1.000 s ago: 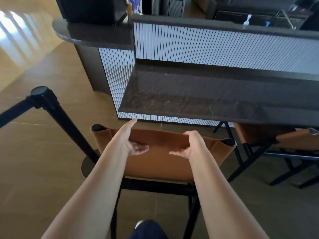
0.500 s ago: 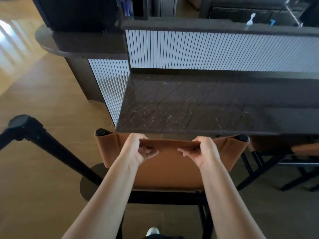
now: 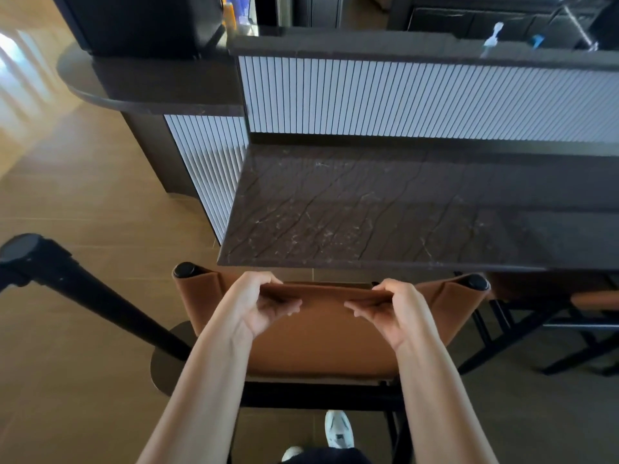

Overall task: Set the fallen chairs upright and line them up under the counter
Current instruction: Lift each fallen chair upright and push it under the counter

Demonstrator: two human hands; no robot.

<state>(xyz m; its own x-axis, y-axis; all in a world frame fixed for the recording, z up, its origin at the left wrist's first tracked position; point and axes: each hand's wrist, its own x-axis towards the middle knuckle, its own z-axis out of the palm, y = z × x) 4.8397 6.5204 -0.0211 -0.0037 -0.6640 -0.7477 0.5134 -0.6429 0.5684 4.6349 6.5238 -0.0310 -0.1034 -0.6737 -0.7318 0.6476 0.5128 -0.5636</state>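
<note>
Black metal barrier post, left of centre, leaning across frame in the wide lens; rounded cap at top. Its flat round dark base plate sits on the floor. Tan tiled floor, thin grout lines; bright sunlit patch far left. White sneaker at bottom edge, second shoe tip just beside it. Far back: large black boxy unit, orange bottle near it, small white-and-blue item, too blurred to identify.
</note>
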